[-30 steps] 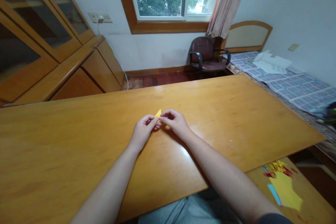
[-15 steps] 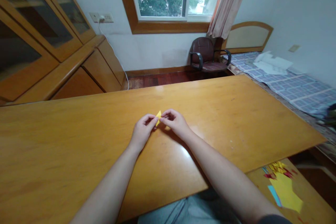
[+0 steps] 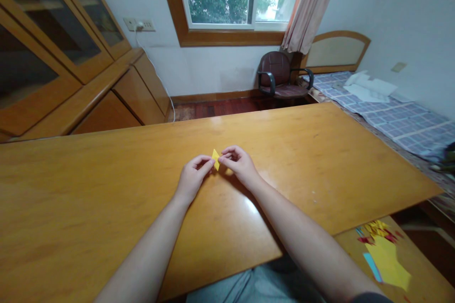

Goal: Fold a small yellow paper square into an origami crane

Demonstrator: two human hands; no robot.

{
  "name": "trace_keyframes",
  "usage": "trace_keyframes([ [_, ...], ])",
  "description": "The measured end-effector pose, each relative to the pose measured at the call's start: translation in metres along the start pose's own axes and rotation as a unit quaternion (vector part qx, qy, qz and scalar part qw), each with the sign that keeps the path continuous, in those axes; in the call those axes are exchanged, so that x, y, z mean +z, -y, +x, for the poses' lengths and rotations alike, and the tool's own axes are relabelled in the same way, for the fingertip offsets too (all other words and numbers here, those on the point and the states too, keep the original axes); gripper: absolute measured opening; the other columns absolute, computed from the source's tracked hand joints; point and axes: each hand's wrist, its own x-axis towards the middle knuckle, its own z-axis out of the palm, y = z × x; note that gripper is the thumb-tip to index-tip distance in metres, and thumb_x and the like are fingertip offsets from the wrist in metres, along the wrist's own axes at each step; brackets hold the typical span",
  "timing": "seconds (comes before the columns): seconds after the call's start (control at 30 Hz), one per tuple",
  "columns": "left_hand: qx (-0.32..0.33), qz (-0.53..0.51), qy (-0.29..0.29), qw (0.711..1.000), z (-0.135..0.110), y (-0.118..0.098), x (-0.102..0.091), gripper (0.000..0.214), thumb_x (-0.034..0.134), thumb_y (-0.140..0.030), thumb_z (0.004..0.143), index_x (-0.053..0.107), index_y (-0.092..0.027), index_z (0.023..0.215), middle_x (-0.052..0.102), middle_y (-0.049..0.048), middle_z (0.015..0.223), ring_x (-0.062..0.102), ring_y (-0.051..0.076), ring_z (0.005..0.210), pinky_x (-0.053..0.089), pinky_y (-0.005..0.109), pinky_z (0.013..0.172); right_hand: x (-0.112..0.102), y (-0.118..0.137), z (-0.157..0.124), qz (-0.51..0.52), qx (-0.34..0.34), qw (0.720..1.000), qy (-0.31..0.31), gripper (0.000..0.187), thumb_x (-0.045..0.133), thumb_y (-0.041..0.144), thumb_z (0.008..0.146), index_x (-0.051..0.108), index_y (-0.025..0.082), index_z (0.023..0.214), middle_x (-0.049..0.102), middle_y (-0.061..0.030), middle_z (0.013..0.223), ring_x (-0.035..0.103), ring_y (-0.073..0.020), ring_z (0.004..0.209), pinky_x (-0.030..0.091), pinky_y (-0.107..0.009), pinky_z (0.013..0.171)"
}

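Observation:
A small piece of yellow folded paper (image 3: 215,159), roughly diamond-shaped, is held upright just above the wooden table (image 3: 106,189). My left hand (image 3: 194,175) pinches its left edge between thumb and fingers. On the opposite side, my right hand (image 3: 240,165) is closed with thumb and forefinger on the paper's right edge. The fingertips hide both side edges of the paper, so its folds cannot be made out fully.
Yellow sheets (image 3: 387,260), a light blue strip (image 3: 372,266) and small red and yellow pieces lie on a lower surface at the right. Beyond the table stand a brown armchair (image 3: 275,73), a bed (image 3: 401,118) and a wooden cabinet (image 3: 103,104).
The yellow paper has turned so that more of its face shows as a diamond. My right hand has shifted very slightly to the right; both hands keep their pinch.

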Motion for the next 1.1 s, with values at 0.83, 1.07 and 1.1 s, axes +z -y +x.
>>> trace_keyframes([
  [0.83,-0.013,-0.022,-0.018,1.0,0.0003,0.0007,-0.0004,0.026,0.069,-0.041,0.077,0.071,-0.016,0.08,0.064,-0.0003,0.066,0.055,0.013,0.063,0.043,0.024,0.064,-0.0046,-0.0016,-0.0011,-0.051,0.002,0.997,0.059,0.027,0.066,0.043,0.08,0.07,0.016,0.078,0.067,-0.0012,0.073,0.057,-0.0124,0.066,0.044,-0.025,0.066],
  [1.07,-0.017,-0.047,-0.014,0.999,0.002,0.0019,0.0014,0.031,0.066,-0.045,0.079,0.069,-0.014,0.076,0.065,0.0026,0.067,0.057,0.014,0.061,0.046,0.025,0.062,-0.0052,-0.0022,-0.0007,-0.052,0.013,0.997,0.064,0.027,0.068,0.043,0.077,0.069,0.016,0.074,0.065,-0.0003,0.067,0.056,-0.0117,0.062,0.044,-0.025,0.064],
  [1.1,-0.024,-0.062,-0.018,0.998,0.0026,0.0028,0.0018,0.033,0.065,-0.046,0.079,0.068,-0.014,0.077,0.065,0.0029,0.066,0.058,0.014,0.061,0.046,0.025,0.06,-0.0052,-0.0019,-0.0007,-0.051,0.014,0.997,0.061,0.027,0.068,0.043,0.077,0.069,0.016,0.073,0.065,-0.0004,0.067,0.056,-0.0118,0.062,0.044,-0.025,0.064],
])
